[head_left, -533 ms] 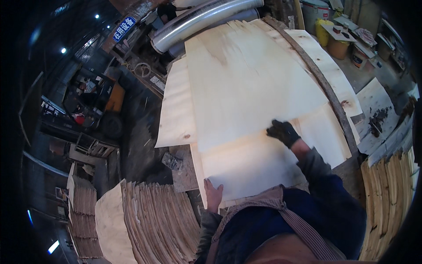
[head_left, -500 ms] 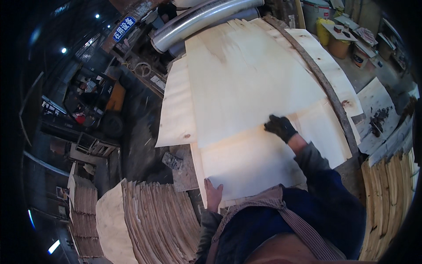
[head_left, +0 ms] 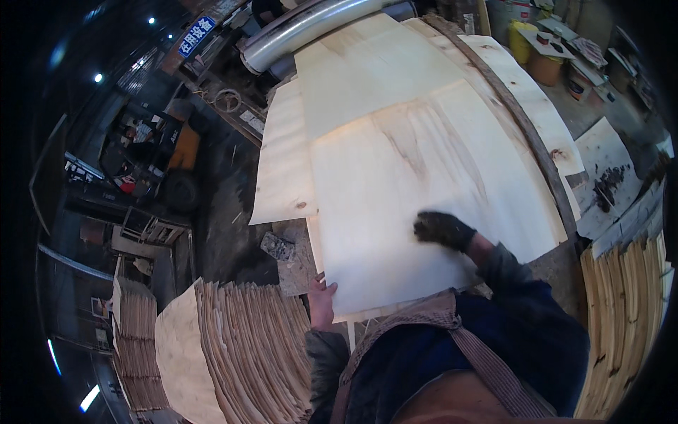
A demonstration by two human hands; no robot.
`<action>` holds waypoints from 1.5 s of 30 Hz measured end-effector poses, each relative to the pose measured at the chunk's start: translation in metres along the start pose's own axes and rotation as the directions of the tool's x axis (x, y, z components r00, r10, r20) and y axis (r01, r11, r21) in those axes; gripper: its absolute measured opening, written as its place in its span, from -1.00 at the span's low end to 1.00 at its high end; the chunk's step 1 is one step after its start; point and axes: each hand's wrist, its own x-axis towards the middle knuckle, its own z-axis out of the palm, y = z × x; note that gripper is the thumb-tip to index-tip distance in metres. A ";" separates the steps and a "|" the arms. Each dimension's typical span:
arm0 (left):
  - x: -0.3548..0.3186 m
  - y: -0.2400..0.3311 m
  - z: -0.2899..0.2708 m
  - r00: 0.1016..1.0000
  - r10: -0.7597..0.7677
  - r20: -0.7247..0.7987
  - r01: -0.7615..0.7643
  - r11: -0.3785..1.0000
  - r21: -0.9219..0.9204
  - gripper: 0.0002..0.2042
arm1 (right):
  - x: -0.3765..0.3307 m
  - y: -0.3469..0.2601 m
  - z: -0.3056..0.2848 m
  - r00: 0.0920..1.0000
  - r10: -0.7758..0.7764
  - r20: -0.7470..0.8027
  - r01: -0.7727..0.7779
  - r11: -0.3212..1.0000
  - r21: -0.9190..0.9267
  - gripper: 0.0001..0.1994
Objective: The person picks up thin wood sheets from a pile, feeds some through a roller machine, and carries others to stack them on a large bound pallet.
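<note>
A broad pale wood veneer sheet (head_left: 367, 212) with brown grain streaks lies in front of me on other sheets. My left hand (head_left: 323, 302), bare, is closed on its near left edge, the thumb on top and the other fingers partly hidden. On the sheet's near right part rests my right hand (head_left: 443, 230), in a dark glove, slightly blurred, its fingers laid on the surface and holding nothing. Beyond, another veneer sheet (head_left: 374, 78) reaches up to a shiny metal roller (head_left: 311, 32).
A dark curved bar (head_left: 505, 106) runs along the right side of the sheets. Stacked veneer (head_left: 254, 346) stands at lower left, more stacks (head_left: 621, 325) at lower right. A forklift (head_left: 166, 152) with a person is at left. Buckets (head_left: 545, 69) stand at far right.
The far sheet has slid away toward the roller, baring more of the streaked sheet beneath. My right hand has come nearer to me; my left has shifted left and closed on the edge.
</note>
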 end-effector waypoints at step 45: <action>0.009 -0.029 0.011 0.987 -0.036 0.156 0.037 0.999 -0.008 -0.37 | 0.047 -0.011 -0.002 0.996 -0.066 -0.066 0.066 0.998 0.011 -0.68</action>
